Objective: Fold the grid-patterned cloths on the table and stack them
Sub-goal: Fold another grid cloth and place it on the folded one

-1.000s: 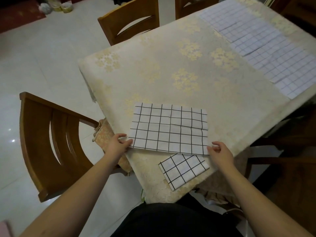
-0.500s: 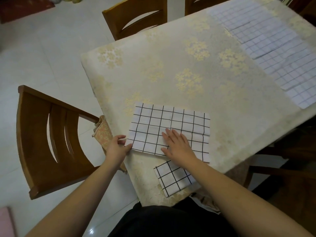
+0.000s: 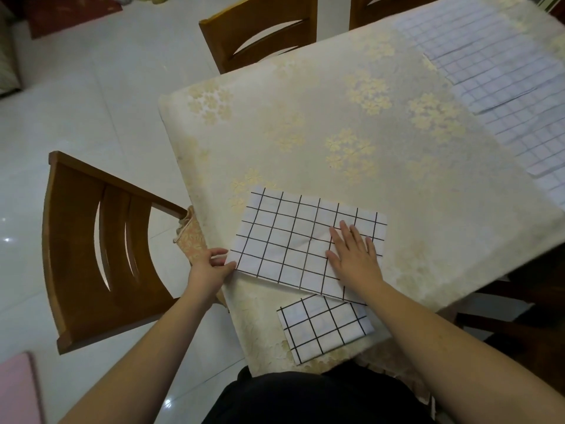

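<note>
A white cloth with a black grid (image 3: 287,240), folded into a rectangle, lies near the table's front edge. My left hand (image 3: 208,267) pinches its near left corner. Flat on the cloth's right part rests my right hand (image 3: 354,252), fingers spread and palm down. A smaller folded grid cloth (image 3: 324,327) lies just in front, its far edge tucked under the larger one. Several unfolded grid cloths (image 3: 501,75) are spread overlapping at the far right of the table.
The table (image 3: 305,123) wears a cream tablecloth with gold flowers. A wooden chair (image 3: 101,252) stands at the left by the corner, another chair (image 3: 260,32) at the far side. White tiled floor lies to the left.
My right hand slid rightward across the folded cloth, from its right edge to its middle and now onto its right part, pressing flat. The left hand has kept its hold on the corner.
</note>
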`<state>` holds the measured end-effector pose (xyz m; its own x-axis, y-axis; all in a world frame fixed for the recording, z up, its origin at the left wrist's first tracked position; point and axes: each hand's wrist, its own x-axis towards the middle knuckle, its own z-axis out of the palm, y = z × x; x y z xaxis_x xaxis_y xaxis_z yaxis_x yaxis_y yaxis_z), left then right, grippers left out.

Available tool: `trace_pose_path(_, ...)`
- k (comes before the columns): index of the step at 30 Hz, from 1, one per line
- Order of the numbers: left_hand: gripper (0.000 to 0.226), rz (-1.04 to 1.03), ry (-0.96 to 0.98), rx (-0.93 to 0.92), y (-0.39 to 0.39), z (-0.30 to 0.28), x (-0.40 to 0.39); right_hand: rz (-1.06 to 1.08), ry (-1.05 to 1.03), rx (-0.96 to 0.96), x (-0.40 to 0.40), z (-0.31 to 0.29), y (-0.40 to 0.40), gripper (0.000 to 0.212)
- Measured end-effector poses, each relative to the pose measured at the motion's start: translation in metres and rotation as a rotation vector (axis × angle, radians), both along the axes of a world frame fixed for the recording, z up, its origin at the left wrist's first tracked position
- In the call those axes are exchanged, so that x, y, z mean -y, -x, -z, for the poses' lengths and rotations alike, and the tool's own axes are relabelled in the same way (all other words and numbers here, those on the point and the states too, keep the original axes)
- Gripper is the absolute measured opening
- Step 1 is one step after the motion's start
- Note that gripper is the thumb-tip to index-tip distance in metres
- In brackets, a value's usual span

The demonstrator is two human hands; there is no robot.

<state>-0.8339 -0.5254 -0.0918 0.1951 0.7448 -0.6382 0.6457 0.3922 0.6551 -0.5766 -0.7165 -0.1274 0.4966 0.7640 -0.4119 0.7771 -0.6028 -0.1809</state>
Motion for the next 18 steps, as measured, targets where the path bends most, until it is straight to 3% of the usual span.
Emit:
trace_pose_path(7, 0.034, -0.033, 0.115, 0.203, -0.009, 0.0, -0.002, -0.011, -0.05, -0.033, -0.008, -0.009, 0.004, 0.075)
trace_pose_path(13, 0.047, 0.016, 0.129, 0.168, -0.007, 0.004, -0.006, -0.114, -0.073, -0.078, -0.001, -0.015, 0.04, 0.084)
trace_pose_path(18, 0.049, -0.114, 0.282, 0.388, -0.004, -0.004, -0.003, -0.092, -0.083, -0.106, 0.001, -0.02, 0.069, 0.08)
